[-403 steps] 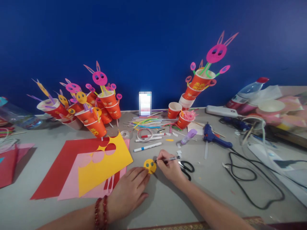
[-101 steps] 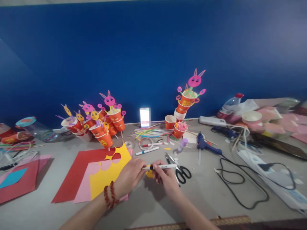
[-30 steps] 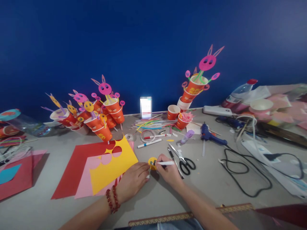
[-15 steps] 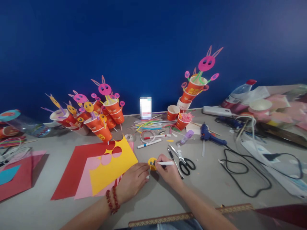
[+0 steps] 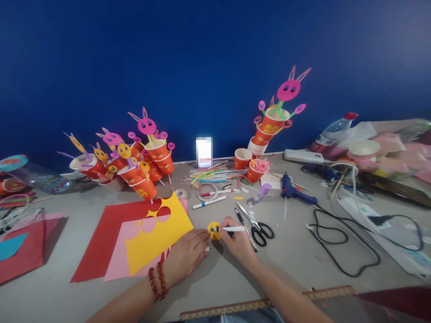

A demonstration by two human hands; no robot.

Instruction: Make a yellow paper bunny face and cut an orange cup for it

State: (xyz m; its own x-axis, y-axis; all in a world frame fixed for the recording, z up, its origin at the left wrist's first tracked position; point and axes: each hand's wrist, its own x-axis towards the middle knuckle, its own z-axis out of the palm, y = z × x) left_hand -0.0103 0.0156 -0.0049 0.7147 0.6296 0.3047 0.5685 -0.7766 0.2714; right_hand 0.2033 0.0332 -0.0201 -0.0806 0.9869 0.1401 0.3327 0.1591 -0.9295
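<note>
A small yellow paper circle (image 5: 213, 230) with two dark eye shapes lies between my hands. My left hand (image 5: 188, 253), with red bead bracelets at its wrist, pinches the circle's left edge with its fingertips. A small white piece (image 5: 207, 249), perhaps a pen cap, pokes out by that thumb. My right hand (image 5: 237, 240) grips a white marker (image 5: 234, 229), its tip side at the circle's right eye; the tip itself is hidden by the fingers. Black-handled scissors (image 5: 262, 232) and a dark pen (image 5: 243, 224) lie just right of that hand.
Yellow paper (image 5: 161, 242) with cut-out holes overlaps pink and red sheets (image 5: 97, 237) at left. Orange cups (image 5: 143, 184) with paper rabbits stand behind. Capped markers (image 5: 209, 202), a glue stick (image 5: 262, 193), a blue glue gun (image 5: 296, 192) and black cable (image 5: 346, 260) lie around.
The view has shifted very slightly. My right hand and the marker have moved a touch to the right, so more of the circle's right eye shows. The left hand stays in place.
</note>
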